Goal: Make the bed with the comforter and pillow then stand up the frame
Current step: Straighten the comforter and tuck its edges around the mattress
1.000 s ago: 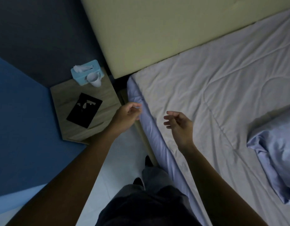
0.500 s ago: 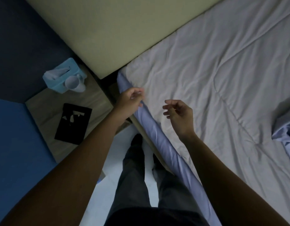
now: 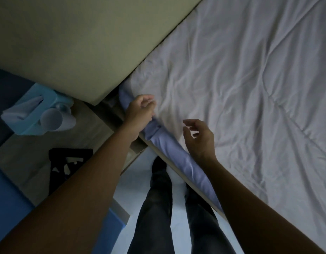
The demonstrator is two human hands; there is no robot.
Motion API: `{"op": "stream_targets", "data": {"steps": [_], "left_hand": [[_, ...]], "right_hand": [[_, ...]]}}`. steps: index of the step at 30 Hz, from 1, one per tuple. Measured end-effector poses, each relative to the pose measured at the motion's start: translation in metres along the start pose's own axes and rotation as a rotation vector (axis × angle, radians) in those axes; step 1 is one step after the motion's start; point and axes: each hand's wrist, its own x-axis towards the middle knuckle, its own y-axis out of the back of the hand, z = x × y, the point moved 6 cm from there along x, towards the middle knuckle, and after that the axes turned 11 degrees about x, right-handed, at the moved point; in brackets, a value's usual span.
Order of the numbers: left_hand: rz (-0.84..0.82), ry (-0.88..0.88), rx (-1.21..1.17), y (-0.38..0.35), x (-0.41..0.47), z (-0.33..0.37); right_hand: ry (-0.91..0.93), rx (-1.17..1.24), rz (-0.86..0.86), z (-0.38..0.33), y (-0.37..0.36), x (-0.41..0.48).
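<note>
At the bed's corner, left hand [image 3: 141, 111] pinches the comforter [image 3: 232, 85]; right hand [image 3: 199, 137] hovers, grip released.

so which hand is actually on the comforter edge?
The left hand: its fingers are curled onto the comforter edge. The right hand hovers open.

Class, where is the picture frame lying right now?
In the head view, the black frame lies flat on the wooden nightstand, lower left, beside the left forearm.
</note>
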Motion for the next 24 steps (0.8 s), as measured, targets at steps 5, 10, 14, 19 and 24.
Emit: {"op": "stream_targets", "data": {"steps": [5,10,14,19,24], "left_hand": [[0.164,0.073,0.157,-0.001,0.045,-0.025],[0.257,0.190,0.145,-0.009,0.070,-0.036],[0.249,0.124,0.078,-0.010,0.076,-0.036],[0.320,0.134,0.103,0.015,0.070,-0.057],[0.327,0.115,0.121,0.024,0.066,-0.069]], "right_hand": [[0.130,-0.487,0.035,0.029,-0.018,0.010],[0.191,-0.585,-0.034,0.060,-0.038,0.013],[0.205,-0.425,-0.019,0.073,-0.039,0.020],[0.254,-0.343,-0.174,0.057,-0.058,0.013],[0.528,-0.409,-0.259,0.052,-0.065,-0.014]]}}
